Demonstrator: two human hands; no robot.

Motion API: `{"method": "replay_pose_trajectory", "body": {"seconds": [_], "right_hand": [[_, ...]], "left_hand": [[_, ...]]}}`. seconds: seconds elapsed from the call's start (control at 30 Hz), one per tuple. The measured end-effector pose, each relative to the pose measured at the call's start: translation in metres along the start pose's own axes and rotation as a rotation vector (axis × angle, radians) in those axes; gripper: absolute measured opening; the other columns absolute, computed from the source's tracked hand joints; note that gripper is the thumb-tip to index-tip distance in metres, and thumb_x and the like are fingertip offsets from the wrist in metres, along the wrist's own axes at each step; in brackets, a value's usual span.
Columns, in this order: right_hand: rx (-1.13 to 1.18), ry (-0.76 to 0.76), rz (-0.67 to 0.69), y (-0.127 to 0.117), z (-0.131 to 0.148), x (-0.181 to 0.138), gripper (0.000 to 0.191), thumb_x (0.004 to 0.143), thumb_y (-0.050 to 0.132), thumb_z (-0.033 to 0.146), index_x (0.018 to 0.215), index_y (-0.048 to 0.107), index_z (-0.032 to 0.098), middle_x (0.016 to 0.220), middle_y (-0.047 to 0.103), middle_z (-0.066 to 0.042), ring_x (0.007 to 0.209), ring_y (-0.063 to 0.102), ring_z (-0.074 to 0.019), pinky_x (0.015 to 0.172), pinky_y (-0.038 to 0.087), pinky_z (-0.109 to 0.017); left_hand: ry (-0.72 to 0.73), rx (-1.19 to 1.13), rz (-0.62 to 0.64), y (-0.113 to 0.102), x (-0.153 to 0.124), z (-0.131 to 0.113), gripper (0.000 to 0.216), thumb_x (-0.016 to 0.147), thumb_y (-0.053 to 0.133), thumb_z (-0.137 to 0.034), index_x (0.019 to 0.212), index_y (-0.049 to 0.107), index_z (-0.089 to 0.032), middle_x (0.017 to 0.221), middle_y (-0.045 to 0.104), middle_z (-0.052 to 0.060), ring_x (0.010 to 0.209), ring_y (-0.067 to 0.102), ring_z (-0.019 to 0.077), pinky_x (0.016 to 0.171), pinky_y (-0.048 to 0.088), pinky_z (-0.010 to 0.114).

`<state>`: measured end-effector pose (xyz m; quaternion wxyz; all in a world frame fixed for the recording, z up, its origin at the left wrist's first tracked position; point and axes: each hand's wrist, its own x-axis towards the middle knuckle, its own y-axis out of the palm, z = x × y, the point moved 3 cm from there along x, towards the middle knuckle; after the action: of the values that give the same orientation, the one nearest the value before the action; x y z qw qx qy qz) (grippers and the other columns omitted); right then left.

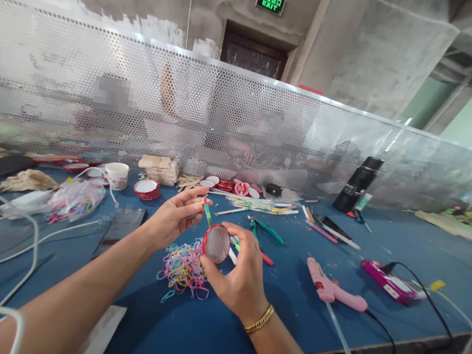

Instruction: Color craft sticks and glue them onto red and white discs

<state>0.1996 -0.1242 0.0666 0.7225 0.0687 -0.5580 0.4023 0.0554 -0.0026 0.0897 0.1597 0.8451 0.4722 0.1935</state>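
Observation:
My right hand [239,275] grips a small round red-rimmed lid [216,244], held upright with its silvery face toward me. My left hand [174,215] pinches the top of a thin coloured stick [208,214] that runs down behind the lid. Both hands hover just above a heap of thin coloured rubber bands [184,268] on the blue table [288,303]. A gold bracelet [259,319] circles my right wrist.
A pink glue gun [328,286] with its cord lies to the right, near a magenta device [389,281]. Green-handled pliers [266,228], loose sticks and more red lids [234,187] lie behind. A white cup [116,175] and a black flask [357,183] stand before a perforated screen [141,98]. White cables [26,240] lie left.

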Motion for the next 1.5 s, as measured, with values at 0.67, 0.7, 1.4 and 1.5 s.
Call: {"method": "replay_pose_trajectory", "body": {"seconds": [0.67,0.7,1.4,1.5], "right_hand": [[0.006,0.003,-0.019,-0.0016,-0.0027,0.0002,0.055,0.076,0.072,0.037,0.12,0.044,0.021,0.12,0.06,-0.013,0.111,0.058,-0.0283,0.096,0.048,-0.05],[0.002,0.001,-0.02,-0.0014,-0.0026,0.0001,0.055,0.076,0.072,0.037,0.12,0.044,0.021,0.12,0.06,-0.013,0.111,0.058,-0.0281,0.096,0.048,-0.05],[-0.023,0.015,-0.018,0.0004,-0.002,-0.0006,0.055,0.075,0.073,0.037,0.119,0.046,0.02,0.118,0.062,-0.012,0.109,0.059,-0.0267,0.097,0.048,-0.048],[-0.02,0.017,-0.014,0.0006,-0.0014,-0.0005,0.055,0.074,0.073,0.037,0.119,0.046,0.02,0.118,0.062,-0.013,0.109,0.059,-0.0273,0.096,0.048,-0.048]], "left_hand": [[-0.085,-0.017,0.015,-0.0032,-0.0002,0.0017,0.04,0.08,0.071,-0.034,0.118,0.069,-0.021,0.104,0.072,0.007,0.087,0.066,0.0139,0.07,0.054,0.021],[-0.086,-0.017,0.01,-0.0033,-0.0002,0.0015,0.039,0.08,0.071,-0.034,0.117,0.07,-0.021,0.103,0.072,0.007,0.086,0.066,0.0138,0.07,0.053,0.021],[-0.061,0.023,-0.013,-0.0025,-0.0007,0.0032,0.021,0.079,0.073,-0.025,0.098,0.073,-0.016,0.089,0.073,0.004,0.078,0.067,0.01,0.069,0.055,0.018],[-0.066,0.018,-0.016,-0.0032,-0.0004,0.0036,0.021,0.079,0.074,-0.025,0.098,0.073,-0.016,0.087,0.072,0.005,0.076,0.066,0.0099,0.069,0.055,0.018]]}}
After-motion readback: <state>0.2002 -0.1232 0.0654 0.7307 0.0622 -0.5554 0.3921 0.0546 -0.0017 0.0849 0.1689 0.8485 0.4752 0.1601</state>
